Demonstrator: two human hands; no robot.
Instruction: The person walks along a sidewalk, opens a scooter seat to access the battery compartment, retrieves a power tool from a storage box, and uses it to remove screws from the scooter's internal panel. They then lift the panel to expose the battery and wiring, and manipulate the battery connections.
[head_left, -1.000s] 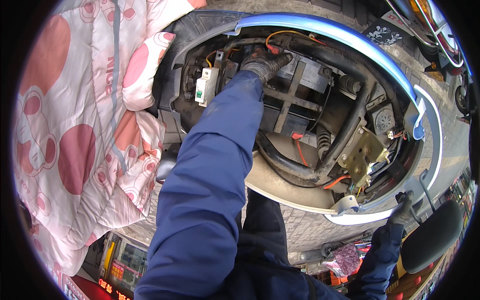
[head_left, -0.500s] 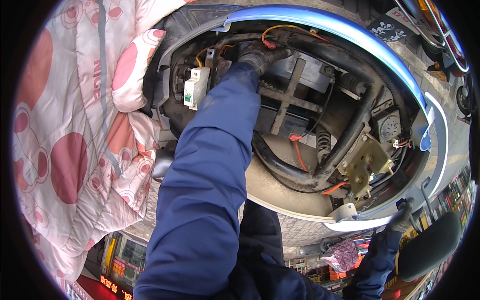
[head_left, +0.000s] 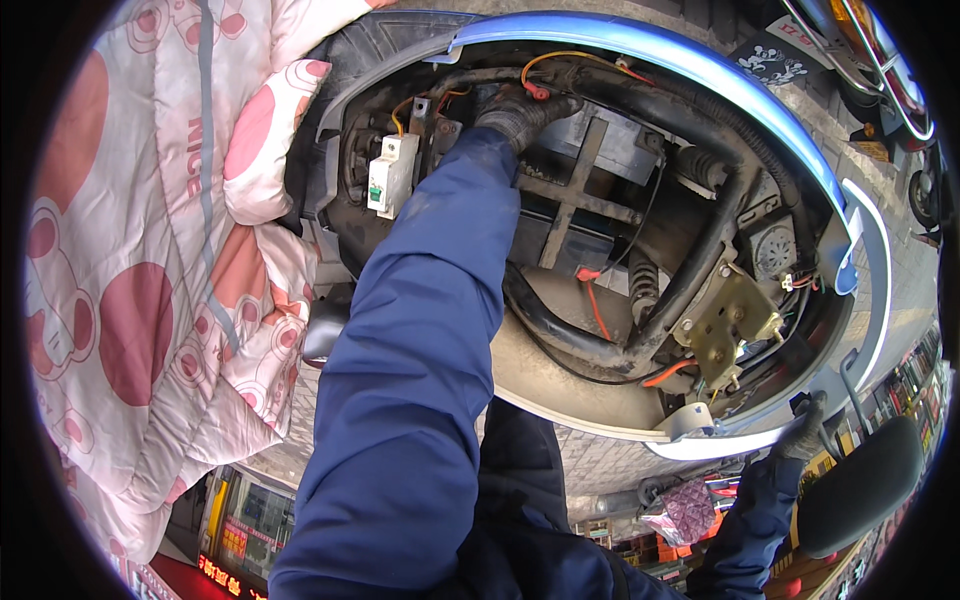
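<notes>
My left hand (head_left: 517,112), in a dark glove, reaches into the opened body of a blue scooter (head_left: 640,36). It is closed beside the grey battery (head_left: 620,142) and a red-capped yellow wire (head_left: 541,93); its fingertips are mostly hidden. A white circuit breaker (head_left: 393,172) with a green switch is left of my sleeve. Over the battery runs a cross-shaped metal strap (head_left: 566,205). My right hand (head_left: 803,432), also gloved, is closed around the bar (head_left: 829,443) by the black padded backrest (head_left: 862,487), at the scooter's right end.
A pink-and-white quilted cover (head_left: 135,300) hangs on the left. Black frame tubes (head_left: 690,295), a brassy plate (head_left: 722,335) and a loose red-capped cable (head_left: 590,275) lie within the scooter. Another vehicle (head_left: 890,70) stands at the upper right. Shelves of goods (head_left: 915,400) line the right.
The scooter's right end has shifted slightly leftward in the picture. Both hands keep about the same places and grips.
</notes>
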